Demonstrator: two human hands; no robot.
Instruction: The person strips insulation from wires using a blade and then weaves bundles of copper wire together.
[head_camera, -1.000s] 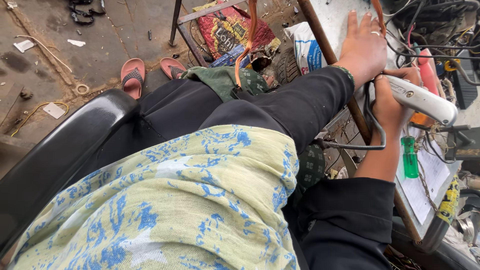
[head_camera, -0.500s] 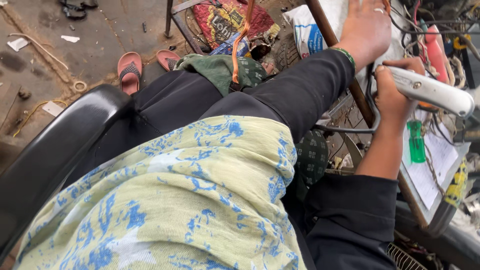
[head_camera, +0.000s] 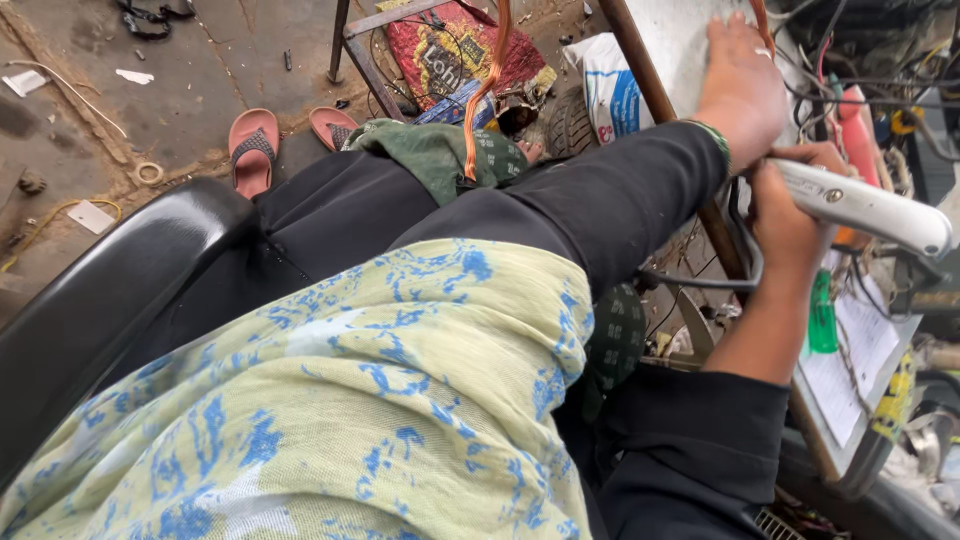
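- At the bench's right edge, head view: my right hand (head_camera: 785, 205) is closed round the handle of a white handheld tool (head_camera: 865, 205), probably a soldering gun. The tool lies level, its front end pointing right over the clutter.
- A dark cord (head_camera: 745, 265) loops down from the tool's rear, under my wrist.
- My left hand (head_camera: 740, 90) lies palm-down and flat on the pale bench top (head_camera: 670, 40), fingers spread, gripping nothing. It sits just above the right hand, nearly touching it.
- Beyond the tool: tangled wires (head_camera: 850, 50), a reddish-pink piece (head_camera: 862, 130), a green-handled screwdriver (head_camera: 822, 320) on a sheet of paper (head_camera: 860, 360).
- Lower in the same view: black chair arm (head_camera: 110, 300), my yellow-and-blue scarf (head_camera: 330, 420) across my lap, a green cloth (head_camera: 430, 155) on my knee, an orange cable (head_camera: 480, 90) hanging past it.
- Floor: pink sandals (head_camera: 255, 145), a red printed sack (head_camera: 450, 55), a white-and-blue bag (head_camera: 610, 95).
- Progress, my judgement: tool in hand and bench steadied, but the tip and whatever it meets are out of frame at the right. I can't tell whether any joint is made. Looks like mid-work, with nothing visibly finished.
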